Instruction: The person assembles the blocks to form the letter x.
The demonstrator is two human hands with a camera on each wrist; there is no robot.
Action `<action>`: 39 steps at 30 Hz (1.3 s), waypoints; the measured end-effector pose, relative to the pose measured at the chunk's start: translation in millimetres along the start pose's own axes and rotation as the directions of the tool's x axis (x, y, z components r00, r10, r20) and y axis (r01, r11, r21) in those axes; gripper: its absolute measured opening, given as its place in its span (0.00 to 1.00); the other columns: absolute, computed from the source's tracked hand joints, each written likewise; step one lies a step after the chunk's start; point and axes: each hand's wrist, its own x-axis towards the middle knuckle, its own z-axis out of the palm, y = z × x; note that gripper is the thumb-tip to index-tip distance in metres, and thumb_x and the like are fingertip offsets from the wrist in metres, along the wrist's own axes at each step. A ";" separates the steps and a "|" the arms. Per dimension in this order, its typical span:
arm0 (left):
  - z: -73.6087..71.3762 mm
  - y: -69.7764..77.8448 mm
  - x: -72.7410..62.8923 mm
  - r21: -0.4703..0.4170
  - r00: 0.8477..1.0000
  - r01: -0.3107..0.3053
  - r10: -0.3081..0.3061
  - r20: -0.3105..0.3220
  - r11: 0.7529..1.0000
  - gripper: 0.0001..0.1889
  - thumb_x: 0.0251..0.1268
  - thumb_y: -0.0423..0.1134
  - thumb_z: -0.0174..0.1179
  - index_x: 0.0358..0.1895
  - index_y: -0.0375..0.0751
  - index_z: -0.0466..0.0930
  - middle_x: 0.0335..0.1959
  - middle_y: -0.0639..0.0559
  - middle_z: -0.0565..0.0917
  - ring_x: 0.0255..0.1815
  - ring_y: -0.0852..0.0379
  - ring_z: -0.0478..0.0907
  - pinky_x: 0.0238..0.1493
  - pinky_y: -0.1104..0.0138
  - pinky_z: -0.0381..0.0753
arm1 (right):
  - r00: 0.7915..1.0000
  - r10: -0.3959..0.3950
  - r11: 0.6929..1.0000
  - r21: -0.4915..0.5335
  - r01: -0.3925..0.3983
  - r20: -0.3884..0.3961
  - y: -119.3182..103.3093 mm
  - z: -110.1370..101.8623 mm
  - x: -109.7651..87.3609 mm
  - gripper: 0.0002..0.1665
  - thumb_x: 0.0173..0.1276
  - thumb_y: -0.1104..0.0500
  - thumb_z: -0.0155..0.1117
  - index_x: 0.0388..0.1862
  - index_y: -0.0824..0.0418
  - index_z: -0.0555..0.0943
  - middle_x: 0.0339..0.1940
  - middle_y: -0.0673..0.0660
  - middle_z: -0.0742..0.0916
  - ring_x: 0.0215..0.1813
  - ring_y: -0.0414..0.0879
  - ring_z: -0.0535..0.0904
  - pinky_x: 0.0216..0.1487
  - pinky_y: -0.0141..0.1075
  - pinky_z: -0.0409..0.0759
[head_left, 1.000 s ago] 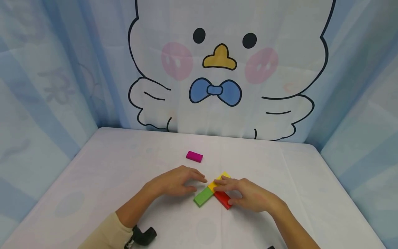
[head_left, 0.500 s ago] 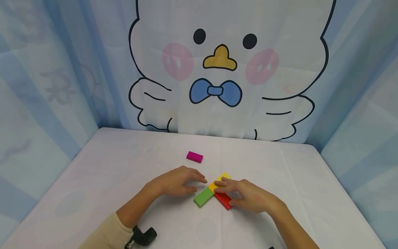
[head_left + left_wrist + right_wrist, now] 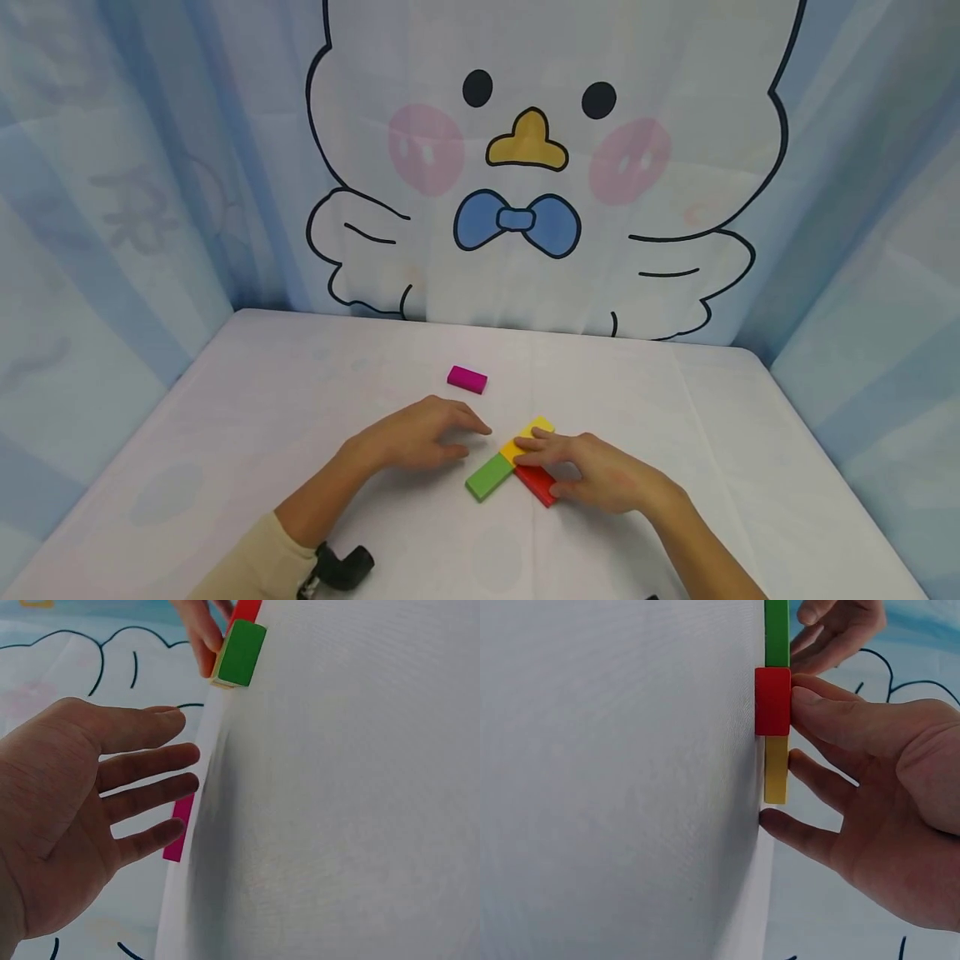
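Note:
A green block [image 3: 489, 477], a yellow block [image 3: 543, 424] and a red block [image 3: 536, 485] lie together on the table. Green and yellow form one slanted line, and red branches off where they meet. My right hand [image 3: 611, 475] rests over them, fingertips on the yellow block and thumb at the red block's near end; the fingers hide part of the yellow one. To the left of the green block hovers my left hand [image 3: 420, 433], its fingers spread and holding nothing, as the left wrist view [image 3: 67, 802] also shows. Farther back lies a magenta block [image 3: 467, 380].
The blocks lie on a white cloth-covered table [image 3: 337, 358]. Behind it hangs a curtain [image 3: 517, 283] printed with a cartoon bird, and blue-white curtains [image 3: 90, 250] close in both sides. A black device [image 3: 345, 568] is worn at the left wrist.
My left hand has drawn back very slightly from the green block. The right hand stays on the blocks, which keep their arrangement; the head view has shifted a little.

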 end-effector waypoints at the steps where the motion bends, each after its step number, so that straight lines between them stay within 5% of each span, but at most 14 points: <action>1: -0.7 -1.2 -0.1 -0.003 1.000 0.006 -0.006 -0.010 1.000 0.20 0.72 0.39 0.65 0.65 0.51 0.84 0.60 0.60 0.85 0.64 0.59 0.79 0.67 0.58 0.81 | 1.000 0.000 1.000 -0.001 0.000 0.001 -0.2 -0.3 0.3 0.34 0.70 0.66 0.69 0.72 0.42 0.79 0.79 0.45 0.75 0.85 0.54 0.60 0.77 0.62 0.66; 11: -15.3 -12.0 4.4 -0.044 0.983 0.118 -0.123 -0.137 0.992 0.20 0.70 0.39 0.68 0.64 0.52 0.85 0.63 0.52 0.83 0.68 0.49 0.76 0.69 0.50 0.79 | 1.000 -0.021 0.999 -0.024 0.021 0.004 1.2 -2.5 2.4 0.35 0.70 0.68 0.66 0.72 0.43 0.79 0.78 0.47 0.75 0.84 0.56 0.61 0.77 0.64 0.65; 19: -23.1 -22.9 19.6 0.005 0.970 0.146 -0.143 -0.197 0.989 0.23 0.69 0.38 0.69 0.66 0.51 0.84 0.65 0.50 0.80 0.67 0.49 0.76 0.66 0.54 0.82 | 1.000 -0.020 1.000 -0.013 0.020 0.001 1.8 -1.4 3.3 0.35 0.70 0.68 0.66 0.72 0.42 0.79 0.78 0.46 0.75 0.85 0.55 0.60 0.78 0.64 0.64; 29: -20.1 -32.8 38.8 -0.001 0.972 0.187 -0.185 -0.147 0.982 0.27 0.72 0.37 0.65 0.73 0.54 0.77 0.81 0.48 0.67 0.81 0.44 0.64 0.73 0.48 0.75 | 1.000 0.001 1.000 0.000 -0.001 0.003 1.8 -1.1 2.5 0.35 0.69 0.69 0.66 0.71 0.42 0.80 0.78 0.46 0.75 0.85 0.55 0.60 0.78 0.64 0.63; 39: -12.7 -38.1 53.1 -0.002 0.975 0.198 -0.197 -0.107 0.980 0.27 0.74 0.34 0.62 0.74 0.54 0.76 0.75 0.45 0.73 0.76 0.44 0.71 0.72 0.49 0.76 | 1.000 -0.006 1.000 0.015 0.006 -0.009 2.1 1.7 1.8 0.36 0.67 0.71 0.65 0.70 0.44 0.81 0.78 0.46 0.76 0.84 0.54 0.61 0.79 0.65 0.61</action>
